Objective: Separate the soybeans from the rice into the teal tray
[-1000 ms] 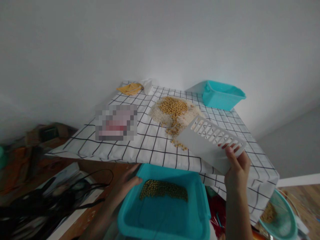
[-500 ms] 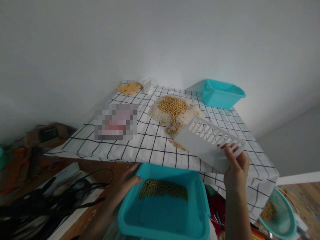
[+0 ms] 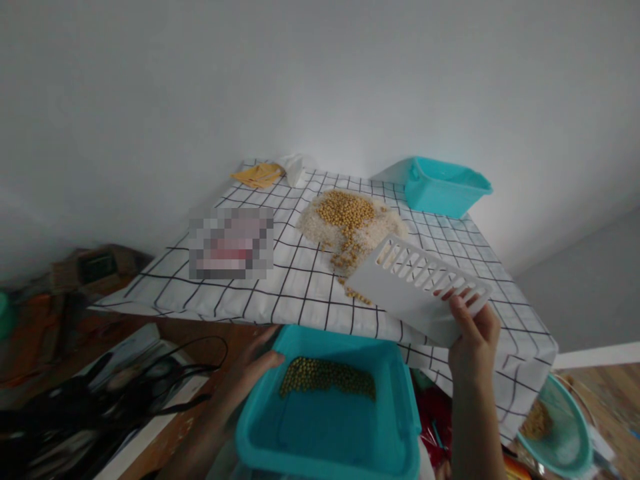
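My right hand grips a white slotted plastic scraper by its slotted end, its plain edge lying on the checked tablecloth against a trail of soybeans. That trail runs down from a pile of soybeans on white rice. My left hand holds the left rim of a teal tub kept below the table's front edge. A layer of soybeans lies in the tub's far end.
A second teal tub stands at the table's back right. Yellow paper and a white wad lie at the back. A blurred patch sits left of centre. Black cables clutter the floor at left; a teal sieve with beans sits low right.
The scraper has slid a little towards the table's front edge, pushing the beans along. My left hand and the tub have stayed put.
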Motion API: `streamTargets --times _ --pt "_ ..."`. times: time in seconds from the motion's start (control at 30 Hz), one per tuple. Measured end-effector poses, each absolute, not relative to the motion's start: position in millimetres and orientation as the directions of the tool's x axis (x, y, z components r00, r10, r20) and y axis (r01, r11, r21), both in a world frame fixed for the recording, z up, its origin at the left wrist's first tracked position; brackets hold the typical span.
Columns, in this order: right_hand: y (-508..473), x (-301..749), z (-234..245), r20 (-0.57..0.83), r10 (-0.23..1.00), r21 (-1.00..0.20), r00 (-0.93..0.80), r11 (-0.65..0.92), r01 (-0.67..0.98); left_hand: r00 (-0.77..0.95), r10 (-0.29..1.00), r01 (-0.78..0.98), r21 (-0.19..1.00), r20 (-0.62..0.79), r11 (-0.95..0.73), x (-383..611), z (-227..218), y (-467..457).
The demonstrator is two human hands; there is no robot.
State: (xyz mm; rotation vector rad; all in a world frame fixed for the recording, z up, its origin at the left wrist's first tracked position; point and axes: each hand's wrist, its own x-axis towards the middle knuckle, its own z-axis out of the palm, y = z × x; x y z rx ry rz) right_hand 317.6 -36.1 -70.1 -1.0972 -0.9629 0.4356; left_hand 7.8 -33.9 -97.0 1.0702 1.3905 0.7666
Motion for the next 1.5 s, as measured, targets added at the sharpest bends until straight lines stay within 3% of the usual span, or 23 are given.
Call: streamTargets --times 0.2,1.5 --pt "-35.9 319.3 -71.3 0.441 0.718 -0.889 0.538 0.434 0.149 0.020 0.924 0.156 0.914 -0.383 0.375 9.3 -94.7 -36.1" --pt "-45.5 318.2 -66.7 0.458 0.748 -0.888 0.481 0.415 0.199 0.055 0.928 0.165 0.920 -0.369 0.356 12.2 -89.3 -37.6"
